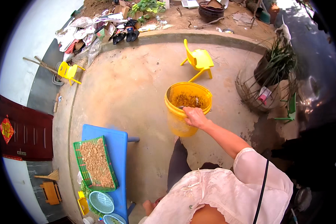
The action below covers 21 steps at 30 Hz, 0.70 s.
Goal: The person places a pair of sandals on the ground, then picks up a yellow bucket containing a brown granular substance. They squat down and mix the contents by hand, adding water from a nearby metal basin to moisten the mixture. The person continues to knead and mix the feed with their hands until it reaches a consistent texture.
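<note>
My right hand (196, 117) grips the near rim of a yellow plastic bucket (182, 123), thumb and fingers closed over the edge. The bucket is held out ahead of me, its mouth tilted towards me, and dark specks cover the inside wall. Something small and dark shows at the rim beside my fingers; I cannot tell what it is. Low in the view, my left hand (148, 207) hangs near the blue table (120, 159), partly hidden by my white shirt. A bit of red shows beside it, but its fingers are too small to read.
On the table lies a green tray (116, 183) of brown pieces, near blue plastic baskets (101, 202). Small yellow chairs (203, 58) (68, 73) stand on the concrete. A potted plant (280, 61) and a green chair (291, 109) are right. Shoes (126, 36) sit along the raised kerb.
</note>
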Available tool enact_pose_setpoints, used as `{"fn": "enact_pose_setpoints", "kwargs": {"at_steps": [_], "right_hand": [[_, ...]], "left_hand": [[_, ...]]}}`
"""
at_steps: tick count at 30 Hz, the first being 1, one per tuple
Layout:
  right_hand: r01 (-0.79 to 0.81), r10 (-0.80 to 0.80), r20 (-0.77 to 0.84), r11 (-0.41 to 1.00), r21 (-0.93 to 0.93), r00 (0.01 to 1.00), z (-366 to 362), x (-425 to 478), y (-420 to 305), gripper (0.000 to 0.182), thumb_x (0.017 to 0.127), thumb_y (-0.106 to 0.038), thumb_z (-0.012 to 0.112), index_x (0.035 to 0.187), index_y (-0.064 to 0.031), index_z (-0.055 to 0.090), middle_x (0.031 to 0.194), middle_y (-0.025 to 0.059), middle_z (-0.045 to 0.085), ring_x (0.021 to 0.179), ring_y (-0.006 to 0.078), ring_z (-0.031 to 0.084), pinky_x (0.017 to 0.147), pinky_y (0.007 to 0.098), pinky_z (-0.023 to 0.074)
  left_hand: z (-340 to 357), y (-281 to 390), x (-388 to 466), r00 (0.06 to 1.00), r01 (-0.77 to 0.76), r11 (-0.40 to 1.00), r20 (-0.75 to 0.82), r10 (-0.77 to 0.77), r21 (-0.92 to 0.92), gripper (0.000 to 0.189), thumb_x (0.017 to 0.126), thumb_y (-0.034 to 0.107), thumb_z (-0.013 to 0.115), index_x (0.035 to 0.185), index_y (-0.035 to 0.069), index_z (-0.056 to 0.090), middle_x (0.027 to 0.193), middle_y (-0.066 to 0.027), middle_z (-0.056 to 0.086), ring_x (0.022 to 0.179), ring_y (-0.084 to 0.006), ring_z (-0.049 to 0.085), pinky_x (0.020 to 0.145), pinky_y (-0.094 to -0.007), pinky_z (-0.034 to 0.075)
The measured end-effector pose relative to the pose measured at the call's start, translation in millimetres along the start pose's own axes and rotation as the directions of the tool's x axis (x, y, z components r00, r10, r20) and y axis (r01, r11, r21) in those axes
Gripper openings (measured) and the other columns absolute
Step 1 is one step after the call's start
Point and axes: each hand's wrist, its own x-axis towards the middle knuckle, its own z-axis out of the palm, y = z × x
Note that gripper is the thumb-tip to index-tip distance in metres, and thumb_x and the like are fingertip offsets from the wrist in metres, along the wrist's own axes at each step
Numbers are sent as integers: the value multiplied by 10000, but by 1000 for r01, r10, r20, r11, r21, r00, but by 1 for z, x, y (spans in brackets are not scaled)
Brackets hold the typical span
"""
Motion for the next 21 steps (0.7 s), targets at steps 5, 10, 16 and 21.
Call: {"fn": "enact_pose_setpoints", "kwargs": {"at_steps": [5, 10, 16, 21], "right_hand": [[100, -100, -28, 995, 19, 995, 9, 150, 8, 230, 708, -89, 650, 874, -31, 502, 800, 164, 594, 787, 390, 611, 662, 489, 484], [181, -172, -113, 981, 66, 978, -4, 280, 31, 273, 701, -85, 674, 921, -39, 520, 794, 150, 583, 792, 374, 598, 674, 467, 472], [170, -138, -163, 964, 206, 977, -16, 437, 109, 334, 706, -101, 694, 999, -33, 549, 851, 165, 606, 832, 386, 610, 692, 469, 477], [21, -11, -44, 973, 230, 999, -26, 566, 185, 347, 710, -130, 697, 1004, -22, 547, 891, 181, 620, 858, 412, 615, 697, 498, 490]], "left_hand": [[157, 249, -58, 875, -375, 927, 321, 363, -24, 138, 919, 172, 593, 908, 37, 566, 743, -93, 611, 525, -196, 594, 425, -309, 484], [328, 468, -185, 616, -561, 823, 618, 488, -90, 243, 950, 228, 572, 1083, 26, 596, 883, -110, 666, 653, -202, 656, 567, -286, 541], [483, 615, -294, 564, -391, 905, 732, 382, -171, 316, 954, 203, 545, 1222, 38, 513, 1171, -141, 604, 1064, -262, 608, 833, -410, 535], [563, 718, -348, 438, -260, 874, 756, 486, -411, 382, 944, 192, 552, 1300, 76, 475, 1185, -126, 568, 1061, -289, 584, 910, -451, 486]]}}
